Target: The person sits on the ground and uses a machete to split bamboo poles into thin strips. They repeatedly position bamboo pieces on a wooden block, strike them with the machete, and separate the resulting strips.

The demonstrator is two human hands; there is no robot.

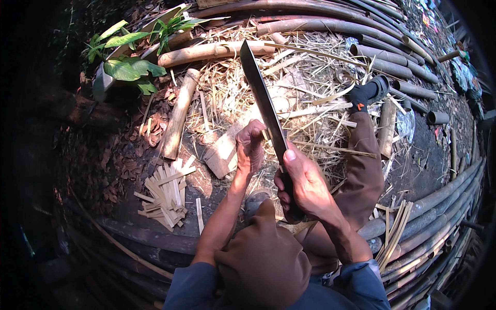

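My right hand is wrapped round the dark handle of a machete. Its long blade points up and away, leaning slightly left. My left hand is closed beside the blade, with the pale end of a bamboo strip showing at its fingertips. The blade hides part of that strip. Another narrow strip lies to the right of the blade; whether the two are one piece I cannot tell. Beyond my left hand lies a flat, pale wooden block. Bamboo shavings cover the sunlit ground in front.
Cut bamboo slats lie heaped at the left, near a short bamboo length. Bamboo poles stretch across the far side, and more poles run along the right. My outstretched leg is at the right. A leafy plant grows far left.
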